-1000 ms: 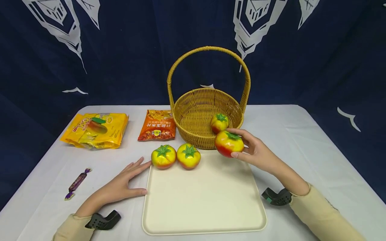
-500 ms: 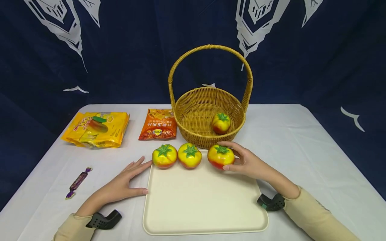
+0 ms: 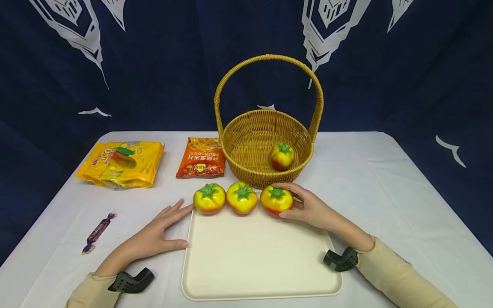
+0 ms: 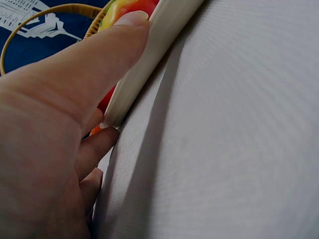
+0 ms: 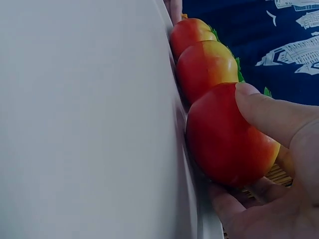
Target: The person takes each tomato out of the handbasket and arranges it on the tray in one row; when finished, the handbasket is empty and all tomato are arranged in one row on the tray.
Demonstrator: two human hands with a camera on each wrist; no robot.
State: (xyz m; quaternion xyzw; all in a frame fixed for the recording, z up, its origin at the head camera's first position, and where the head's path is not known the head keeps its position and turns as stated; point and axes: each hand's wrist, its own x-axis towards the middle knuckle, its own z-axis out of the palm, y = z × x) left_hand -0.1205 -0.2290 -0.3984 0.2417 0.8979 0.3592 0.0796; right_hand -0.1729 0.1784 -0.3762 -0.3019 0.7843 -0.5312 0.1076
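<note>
My right hand (image 3: 310, 207) holds a yellow-red tomato (image 3: 275, 201) with a green star-shaped top, thumb on the near side and fingers behind. It sits at the back of a cream tray (image 3: 262, 256). Two similar tomatoes, a left one (image 3: 209, 200) and a middle one (image 3: 242, 199), stand in line beside it along the back edge. In the right wrist view the held tomato (image 5: 224, 137) appears low against the tray surface. My left hand (image 3: 152, 239) lies at the tray's left edge, fingers extended, thumb tip at the rim.
A wicker basket (image 3: 246, 143) with a tall handle stands behind the tray, holding one tomato (image 3: 282, 156). An orange snack bag (image 3: 201, 158) is left of it. Further left lie a yellow packet (image 3: 123, 164) and a purple wrapped candy (image 3: 98, 233).
My right hand has brought the tomato down from in front of the basket, leftward onto the back of the tray, close to the middle one. My left hand has stayed in place.
</note>
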